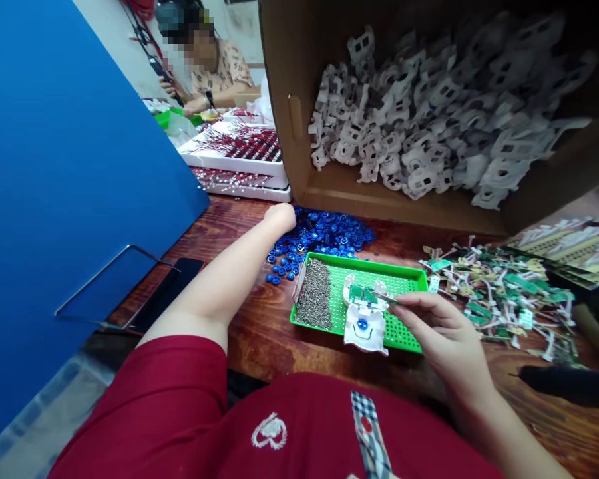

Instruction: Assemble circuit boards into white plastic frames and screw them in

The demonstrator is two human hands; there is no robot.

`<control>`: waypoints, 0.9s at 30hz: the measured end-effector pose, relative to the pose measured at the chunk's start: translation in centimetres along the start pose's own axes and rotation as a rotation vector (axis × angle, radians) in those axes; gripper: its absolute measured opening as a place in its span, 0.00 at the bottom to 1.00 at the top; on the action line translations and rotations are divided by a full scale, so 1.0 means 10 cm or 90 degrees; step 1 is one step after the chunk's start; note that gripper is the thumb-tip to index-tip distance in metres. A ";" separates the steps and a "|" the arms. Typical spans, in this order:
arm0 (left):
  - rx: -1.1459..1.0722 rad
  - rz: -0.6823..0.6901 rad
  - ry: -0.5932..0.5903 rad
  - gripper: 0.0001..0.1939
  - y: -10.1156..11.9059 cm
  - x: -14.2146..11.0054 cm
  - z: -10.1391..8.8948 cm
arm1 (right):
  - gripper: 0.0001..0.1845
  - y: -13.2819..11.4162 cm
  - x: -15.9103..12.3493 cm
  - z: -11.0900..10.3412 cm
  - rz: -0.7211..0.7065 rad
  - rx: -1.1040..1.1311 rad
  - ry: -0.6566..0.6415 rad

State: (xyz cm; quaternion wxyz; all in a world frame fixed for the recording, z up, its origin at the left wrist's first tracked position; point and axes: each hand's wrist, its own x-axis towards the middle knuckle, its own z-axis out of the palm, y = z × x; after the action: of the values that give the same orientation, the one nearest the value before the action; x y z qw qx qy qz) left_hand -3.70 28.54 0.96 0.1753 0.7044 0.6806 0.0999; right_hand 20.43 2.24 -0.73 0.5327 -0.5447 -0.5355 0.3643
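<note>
My left hand (281, 216) reaches forward into a heap of small blue plastic buttons (324, 238) on the wooden table; its fingers are curled down among them and hidden. My right hand (436, 326) pinches metal tweezers (383, 298) whose tips touch a small green circuit board (362, 294). That board sits on a white plastic housing (364, 326) with a blue button in it, lying on a green perforated tray (404, 283). A pile of tiny silver screws (315, 303) fills the tray's left end.
A tipped cardboard box (299, 113) of white housings (444, 113) stands behind the tray. Loose green circuit boards with wires (499, 293) lie at right. A blue panel (70, 166) and a dark phone (167, 293) are at left. Another person (209, 66) works at white trays (239, 150) beyond.
</note>
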 end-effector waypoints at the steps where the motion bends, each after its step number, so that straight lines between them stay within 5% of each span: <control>1: -0.002 -0.008 0.008 0.18 0.00 -0.03 -0.01 | 0.08 0.00 0.01 0.00 0.000 0.008 -0.004; 6: -0.099 0.030 0.089 0.15 0.03 -0.35 -0.15 | 0.07 -0.05 0.06 0.01 0.030 0.067 -0.015; 10: -0.242 0.093 0.113 0.20 0.14 -0.84 -0.25 | 0.09 -0.09 0.07 0.04 0.073 0.132 0.043; 12: -0.337 0.111 0.099 0.20 0.22 -1.14 -0.26 | 0.11 -0.07 0.07 0.04 0.064 0.160 0.087; 16: -0.799 0.164 -0.030 0.09 0.40 -1.69 -0.16 | 0.12 -0.04 0.07 0.04 0.035 0.166 0.121; 19: -0.832 0.199 0.006 0.04 0.52 -1.96 0.01 | 0.12 -0.07 0.06 0.05 0.018 0.157 0.129; 22: -0.875 0.133 -0.029 0.10 0.62 -2.12 0.17 | 0.12 -0.13 0.04 0.08 -0.010 0.153 0.146; 27: -1.032 -0.061 -0.197 0.21 0.72 -2.25 0.25 | 0.13 -0.10 0.02 0.11 -0.104 0.047 0.159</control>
State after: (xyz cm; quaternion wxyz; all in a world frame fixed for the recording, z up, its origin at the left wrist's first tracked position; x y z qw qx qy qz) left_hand 2.69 5.82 3.65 0.7249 0.3354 0.3947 0.4542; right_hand 19.17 2.50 0.11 0.6428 -0.5207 -0.4936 0.2684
